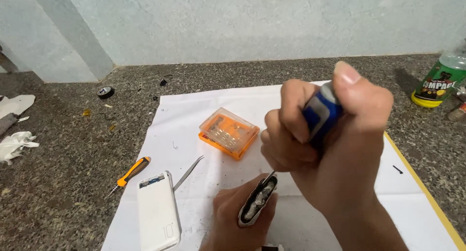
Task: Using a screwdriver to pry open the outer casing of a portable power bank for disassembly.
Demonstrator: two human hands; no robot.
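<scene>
The right hand (330,134) is wrapped tight around a blue-handled screwdriver (320,112), thumb capping its top. The shaft slants down and left from the fist, its tip meeting the upper end of a small open-edged grey device (257,202). The left hand (238,222) pinches that device on edge near the front edge of the white paper sheet (242,100), directly below the fist. A white power bank (158,212) lies left of them.

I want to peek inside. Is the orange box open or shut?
Shut: the orange box has its clear lid lying flat on top.
</scene>
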